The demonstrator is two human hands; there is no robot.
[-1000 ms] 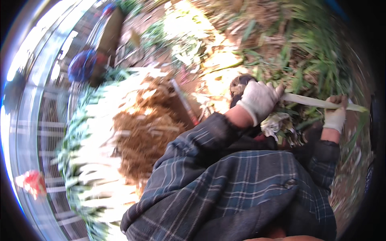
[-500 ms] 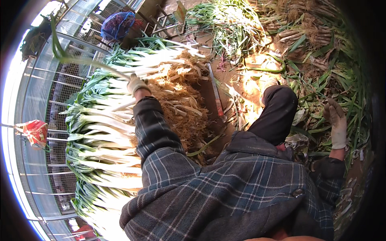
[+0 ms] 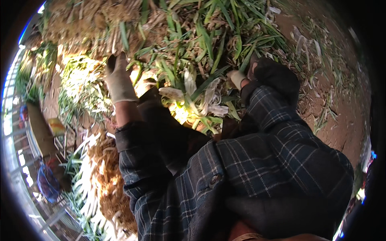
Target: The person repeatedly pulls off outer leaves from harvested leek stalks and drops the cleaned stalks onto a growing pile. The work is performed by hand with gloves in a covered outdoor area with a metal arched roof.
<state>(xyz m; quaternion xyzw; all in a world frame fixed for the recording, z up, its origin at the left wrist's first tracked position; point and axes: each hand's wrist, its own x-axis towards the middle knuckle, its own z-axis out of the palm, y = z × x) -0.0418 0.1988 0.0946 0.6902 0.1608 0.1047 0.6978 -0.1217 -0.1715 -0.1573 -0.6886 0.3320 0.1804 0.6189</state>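
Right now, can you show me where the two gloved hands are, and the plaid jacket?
left hand [image 3: 119, 80], head view, on the back of the white glove
right hand [image 3: 236, 78], head view, on the white glove near the wrist
plaid jacket [image 3: 257, 160], head view, on the dark checked cloth

L hand [image 3: 119, 80] gloved, reaching fwd; R hand [image 3: 237, 78] gloved, lower

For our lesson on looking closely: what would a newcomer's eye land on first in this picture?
First, the left hand in a pale work glove, stretched up into the heap of green leaves at the top. Next, the sunlit white stalks in the middle, with the gloved right hand just beside them. The dark checked jacket fills the lower half.
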